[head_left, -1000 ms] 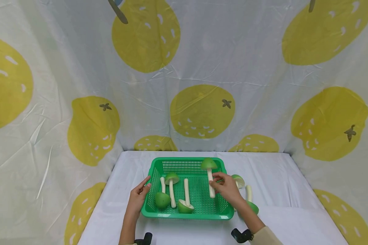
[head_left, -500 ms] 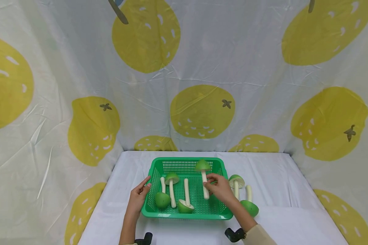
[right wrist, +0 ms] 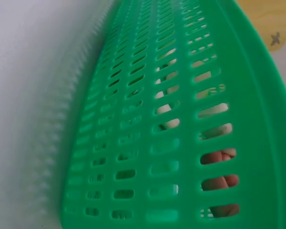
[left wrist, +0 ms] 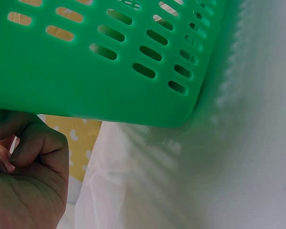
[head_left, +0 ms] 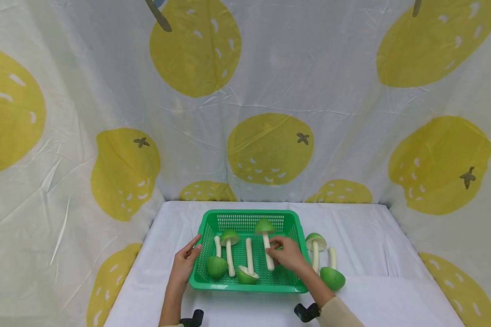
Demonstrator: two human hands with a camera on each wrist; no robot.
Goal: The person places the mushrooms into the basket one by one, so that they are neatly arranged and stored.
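Observation:
A green plastic basket [head_left: 249, 288] stands on the table, with several toy mushrooms that have green caps and pale stems lying in it. My left hand [head_left: 184, 263] holds the basket's left rim; its curled fingers [left wrist: 40, 143] show under the rim in the left wrist view. Inside the basket, my right hand [head_left: 288, 254] pinches the stem of a mushroom [head_left: 265, 226], cap toward the far side. Left of it lie a cap-near mushroom [head_left: 248, 275], a cap-far mushroom [head_left: 230, 238] and another cap-near mushroom [head_left: 217, 268]. In the right wrist view the basket wall mostly hides the right hand.
Outside the basket on the right, a mushroom [head_left: 316, 242] lies cap away and another mushroom [head_left: 333, 278] lies cap toward me. A white cloth [head_left: 372, 254] covers the table. Behind hangs a lemon-print curtain [head_left: 335, 136].
My right hand has moved left and slightly nearer with its mushroom, from the basket's right side toward the row of mushrooms. The left hand has stayed at the rim.

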